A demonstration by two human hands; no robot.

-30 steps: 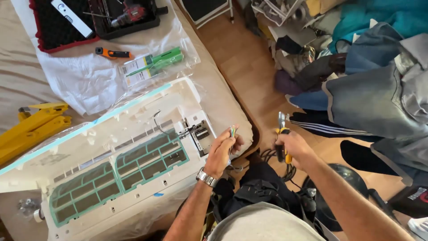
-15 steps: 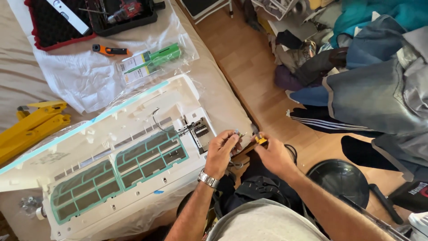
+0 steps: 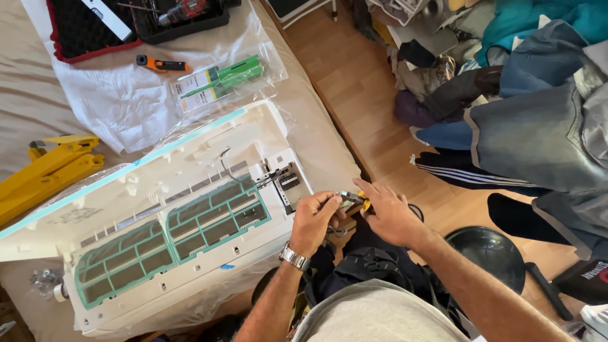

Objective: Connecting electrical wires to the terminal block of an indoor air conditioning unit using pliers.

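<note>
Beside the exposed terminal end of the white plastic air-conditioner unit [image 3: 177, 209] lying on the beige bed [image 3: 25, 88], the left hand [image 3: 315, 218] is pinching a small yellow-handled metal tool [image 3: 353, 200], the right hand [image 3: 389, 212] closing on its handle; slipping there risks dropping it off the bed edge or nicking the thin black wire [image 3: 229, 170]

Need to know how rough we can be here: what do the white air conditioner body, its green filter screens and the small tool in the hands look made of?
Air conditioner body: looks like moulded white plastic, matte, with ribs and clips. Filter screens: green plastic frames around fine mesh, apparently thin and flexible. Small tool, held between left hand and right hand: seemingly grey metal with a yellow, likely plastic, handle; mostly hidden.
</note>
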